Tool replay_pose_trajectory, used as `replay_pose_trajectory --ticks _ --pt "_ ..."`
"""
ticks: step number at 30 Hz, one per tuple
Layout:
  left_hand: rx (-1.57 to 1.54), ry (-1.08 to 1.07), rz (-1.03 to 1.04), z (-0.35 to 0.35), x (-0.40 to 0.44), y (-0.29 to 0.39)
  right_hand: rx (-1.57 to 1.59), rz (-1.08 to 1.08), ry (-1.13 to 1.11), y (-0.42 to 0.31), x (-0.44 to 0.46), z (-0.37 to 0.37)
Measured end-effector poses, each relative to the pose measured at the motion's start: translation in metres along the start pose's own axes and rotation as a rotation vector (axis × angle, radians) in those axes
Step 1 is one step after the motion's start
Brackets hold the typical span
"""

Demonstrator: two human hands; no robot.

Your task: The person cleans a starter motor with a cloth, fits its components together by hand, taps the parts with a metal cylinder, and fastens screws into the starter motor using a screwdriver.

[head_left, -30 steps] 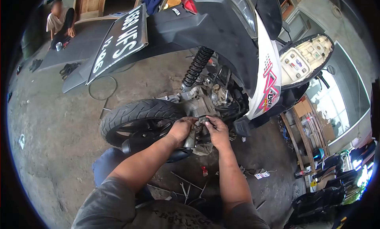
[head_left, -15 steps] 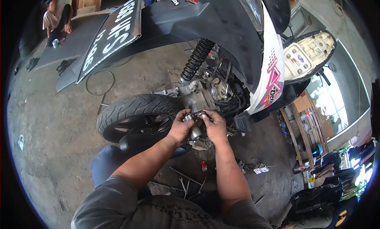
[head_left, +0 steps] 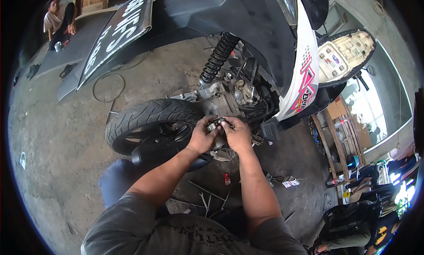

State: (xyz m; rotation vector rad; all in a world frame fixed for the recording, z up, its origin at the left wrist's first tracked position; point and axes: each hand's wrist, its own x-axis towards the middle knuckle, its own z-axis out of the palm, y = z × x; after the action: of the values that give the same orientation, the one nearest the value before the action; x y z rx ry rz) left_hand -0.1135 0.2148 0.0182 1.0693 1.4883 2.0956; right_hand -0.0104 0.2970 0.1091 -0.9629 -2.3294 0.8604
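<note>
Close to the engine (head_left: 219, 103) of a motor scooter, both my hands are around a small cylindrical metal part (head_left: 218, 143). My left hand (head_left: 202, 136) grips its left side, fingers curled. On the other side, my right hand (head_left: 237, 134) is closed with its thumb and fingertips at the upper end, by a small dark piece. The fingers cover much of the part. Just left of my hands is the rear wheel's black tyre (head_left: 152, 114). A black coil-spring shock absorber (head_left: 219, 57) rises above the engine.
Wrenches (head_left: 205, 203) and a red scrap (head_left: 226, 179) lie on the concrete floor below my hands. The scooter's white side panel (head_left: 304, 74) overhangs at right. A person (head_left: 59, 21) sits at upper left; another is at lower right. A wooden rack (head_left: 338, 144) stands at right.
My fingers have closed further over the metal part, so less of its body shows. Both hands have risen slightly in view. The camera view has shifted a little.
</note>
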Motion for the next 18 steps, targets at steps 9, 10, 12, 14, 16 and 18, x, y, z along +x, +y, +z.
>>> replay_pose_trajectory --ticks 9,10,12,14,16,18 --pt "0.056 0.072 -0.053 0.006 -0.008 0.006 -0.084 -0.014 -0.014 -0.005 0.006 0.000" --pt "0.037 0.088 -0.061 0.006 -0.008 0.006 -0.096 -0.014 -0.016 -0.006 0.006 0.000" --pt "0.055 0.082 -0.073 0.005 -0.008 0.006 -0.092 -0.007 -0.024 -0.005 0.007 0.001" --pt "0.093 0.063 -0.092 0.004 -0.007 0.006 -0.080 0.007 -0.033 -0.004 0.008 0.002" --pt "0.110 0.056 -0.102 0.004 -0.005 0.006 -0.076 0.013 -0.040 -0.005 0.011 0.001" --pt "0.114 0.074 -0.098 0.006 -0.005 0.005 -0.046 0.044 -0.053 -0.009 0.012 0.000"
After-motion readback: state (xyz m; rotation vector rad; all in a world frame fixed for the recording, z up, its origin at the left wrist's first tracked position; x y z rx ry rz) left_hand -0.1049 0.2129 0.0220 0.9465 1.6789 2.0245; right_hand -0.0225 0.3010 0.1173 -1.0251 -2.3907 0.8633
